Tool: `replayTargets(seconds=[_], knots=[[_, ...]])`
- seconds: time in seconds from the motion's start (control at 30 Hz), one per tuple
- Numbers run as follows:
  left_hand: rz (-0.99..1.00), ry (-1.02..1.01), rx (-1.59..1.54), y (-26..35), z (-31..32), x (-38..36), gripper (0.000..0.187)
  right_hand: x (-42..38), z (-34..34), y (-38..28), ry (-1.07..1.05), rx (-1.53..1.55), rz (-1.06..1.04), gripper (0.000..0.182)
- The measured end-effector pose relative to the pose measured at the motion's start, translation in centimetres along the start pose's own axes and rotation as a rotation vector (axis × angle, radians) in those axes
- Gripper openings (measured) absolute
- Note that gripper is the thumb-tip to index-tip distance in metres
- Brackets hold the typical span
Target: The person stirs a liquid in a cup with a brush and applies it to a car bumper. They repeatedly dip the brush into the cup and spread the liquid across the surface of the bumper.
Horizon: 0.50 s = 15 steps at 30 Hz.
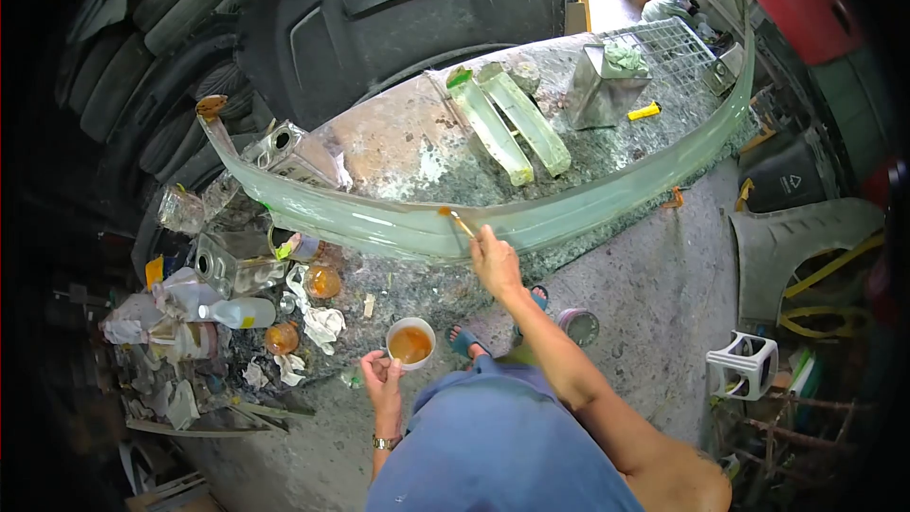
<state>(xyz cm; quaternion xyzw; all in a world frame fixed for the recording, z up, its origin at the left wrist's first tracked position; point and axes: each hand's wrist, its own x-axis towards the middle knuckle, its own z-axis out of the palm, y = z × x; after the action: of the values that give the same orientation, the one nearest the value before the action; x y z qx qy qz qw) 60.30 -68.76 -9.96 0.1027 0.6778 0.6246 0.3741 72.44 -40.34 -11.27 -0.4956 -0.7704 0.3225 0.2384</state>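
Observation:
My right hand (pixel 495 261) grips a small brush (pixel 459 221), its orange-wet tip touching the top edge of a long curved pale-green panel (pixel 379 226) that spans the stained workbench (pixel 408 147). Lower down, close to my body, my left hand (pixel 382 372) holds a white cup (pixel 410 342) of orange liquid by its side. A watch sits on my left wrist. Two pale-green strips (pixel 510 123) lie on the bench behind the panel.
Metal cans (pixel 601 85), (pixel 230 264), a white plastic bottle (pixel 237 312), jars and rags crowd the bench's left end. A wire grid (pixel 668 47) lies at the back right. Tyres and a black fender liner (pixel 398 9) stand behind. A grey fender (pixel 796 246) and a white stool (pixel 744 365) are on the right.

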Motion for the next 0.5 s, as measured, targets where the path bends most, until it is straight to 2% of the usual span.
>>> replayTargets(seconds=[0.07,0.1,0.2,0.33,0.5], knots=[[-0.008,-0.008,-0.011,0.2,0.0,0.1,0.04,-0.7,-1.2,1.2,-0.006,-0.012,0.122,0.015],[-0.01,-0.013,-0.024,0.4,0.0,0.1,0.041,-1.2,-1.6,1.3,-0.01,-0.009,0.119,0.015],[-0.008,-0.004,-0.042,0.5,-0.1,0.1,0.041,-2.0,-2.7,-0.5,0.011,0.071,0.105,0.015],[0.003,-0.006,-0.004,0.5,0.1,0.4,0.04,-0.4,0.6,-6.1,-0.093,0.117,-0.094,0.015],[0.006,0.016,-0.022,0.5,0.4,0.5,0.039,1.4,1.9,-3.6,-0.044,0.141,-0.055,0.014]])
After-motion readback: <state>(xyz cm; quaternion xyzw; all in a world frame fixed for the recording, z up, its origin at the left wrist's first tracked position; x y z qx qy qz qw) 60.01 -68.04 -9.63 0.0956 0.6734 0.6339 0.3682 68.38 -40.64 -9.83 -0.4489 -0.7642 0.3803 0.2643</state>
